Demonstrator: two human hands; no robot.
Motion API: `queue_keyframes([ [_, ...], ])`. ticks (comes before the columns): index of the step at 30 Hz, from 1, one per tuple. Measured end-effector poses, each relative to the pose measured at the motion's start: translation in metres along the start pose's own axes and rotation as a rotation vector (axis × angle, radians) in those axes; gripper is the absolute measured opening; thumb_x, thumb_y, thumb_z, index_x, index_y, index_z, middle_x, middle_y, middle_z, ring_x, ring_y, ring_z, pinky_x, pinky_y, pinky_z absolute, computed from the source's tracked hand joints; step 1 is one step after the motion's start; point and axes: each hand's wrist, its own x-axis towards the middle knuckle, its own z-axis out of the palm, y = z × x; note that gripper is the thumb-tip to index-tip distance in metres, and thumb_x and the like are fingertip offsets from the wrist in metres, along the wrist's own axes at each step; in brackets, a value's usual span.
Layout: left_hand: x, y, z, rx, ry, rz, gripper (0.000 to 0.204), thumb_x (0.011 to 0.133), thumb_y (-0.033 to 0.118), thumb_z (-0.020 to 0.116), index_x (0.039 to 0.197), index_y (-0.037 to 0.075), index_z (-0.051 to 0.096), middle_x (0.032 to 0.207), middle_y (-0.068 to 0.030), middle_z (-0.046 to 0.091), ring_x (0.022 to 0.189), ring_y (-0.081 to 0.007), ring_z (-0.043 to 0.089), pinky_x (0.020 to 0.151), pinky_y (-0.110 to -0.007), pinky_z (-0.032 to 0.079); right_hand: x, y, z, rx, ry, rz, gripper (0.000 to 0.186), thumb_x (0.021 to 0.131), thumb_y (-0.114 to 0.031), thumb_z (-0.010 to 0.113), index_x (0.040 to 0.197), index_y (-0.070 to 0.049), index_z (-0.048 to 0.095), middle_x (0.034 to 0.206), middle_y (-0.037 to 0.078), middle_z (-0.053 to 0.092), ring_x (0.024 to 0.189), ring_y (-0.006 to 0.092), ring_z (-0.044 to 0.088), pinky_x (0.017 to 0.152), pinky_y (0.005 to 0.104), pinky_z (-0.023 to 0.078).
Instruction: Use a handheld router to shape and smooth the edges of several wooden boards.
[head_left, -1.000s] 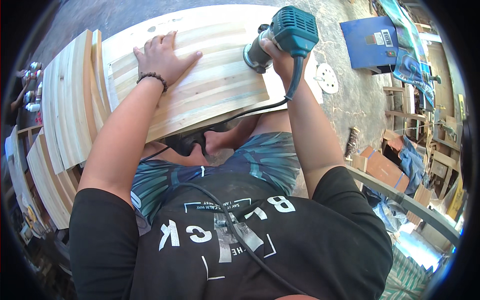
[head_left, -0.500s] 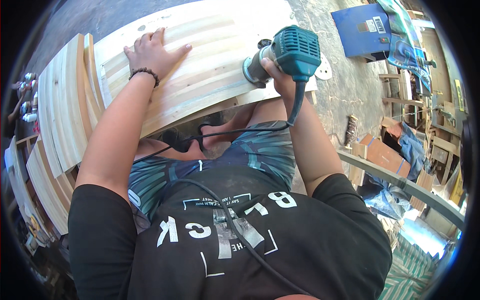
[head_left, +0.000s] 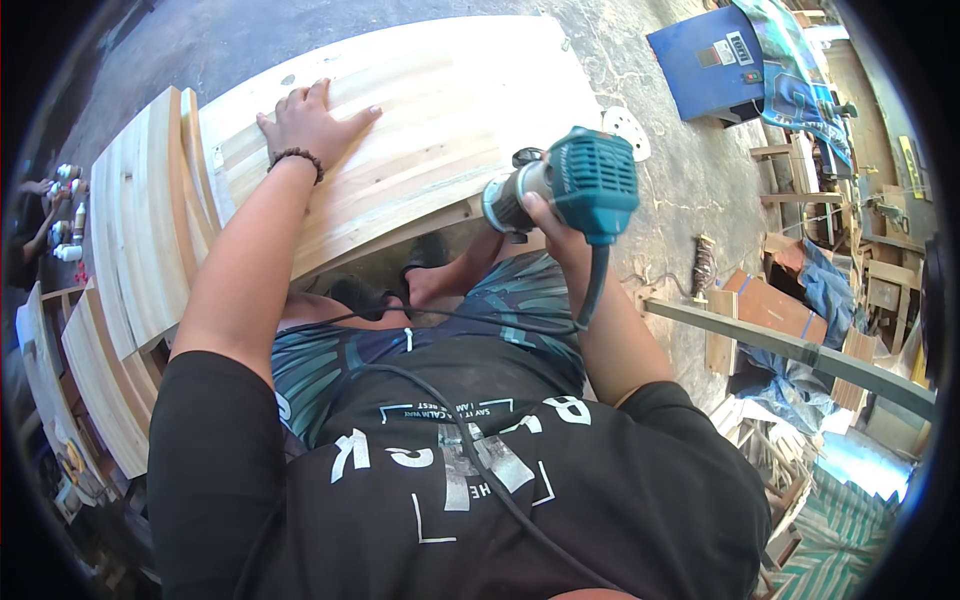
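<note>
Fingers spread, my left hand point(head_left: 312, 128) lies flat on a pale laminated wood panel point(head_left: 400, 160), a beaded bracelet round its wrist. My right hand point(head_left: 552, 232) is wrapped round the metal body of a teal trim router point(head_left: 595, 185). The router is tilted on its side, its round base toward the panel's near right corner; I cannot tell whether it touches the edge. From the motor end its black cord point(head_left: 600, 280) runs back across my lap and up over my shirt. The panel rests on a white board point(head_left: 540, 70).
Stacked wood panels point(head_left: 140, 220) stand at the left. A blue box point(head_left: 705, 65) is on the floor at the far right, with a white disc point(head_left: 625, 133) closer in. A long bar point(head_left: 790, 345) and scrap wood lie to the right. Another person's hands point(head_left: 40, 187) show at the far left.
My right hand has brought the router down, nearer to me, from over the panel's right part to its near corner. My left hand stays flat on the panel; the whole view has shifted slightly.
</note>
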Motion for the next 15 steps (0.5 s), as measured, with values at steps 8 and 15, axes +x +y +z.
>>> queue_keyframes([
  [8, 0.000, -0.010, 0.000, 0.034, -0.054, -0.048, 0.106, 0.077, 0.089, 0.054, 0.154, 0.017, 0.046, 0.154, -0.0151, 0.048, 0.147, -0.0315, 0.040, 0.121, -0.066, 0.019, -0.020, -0.025, -0.081, 0.424, 0.218, 0.046, 0.055, 0.080, -0.002, 0.070, 0.133, 0.000, 0.055, 0.126, 0.015, 0.062, 0.113, 0.0248, 0.061, 0.103, 0.0396, 0.049],
  [15, -0.021, -0.016, -0.022, 0.043, -0.125, -0.287, 0.106, 0.075, 0.089, 0.055, 0.151, 0.014, 0.048, 0.151, -0.0174, 0.050, 0.145, -0.0314, 0.043, 0.117, -0.065, 0.027, -0.048, -0.023, -0.126, 0.474, 0.489, -0.117, 0.061, 0.077, 0.000, 0.067, 0.135, 0.002, 0.050, 0.124, 0.022, 0.062, 0.111, 0.0290, 0.063, 0.102, 0.0410, 0.051],
])
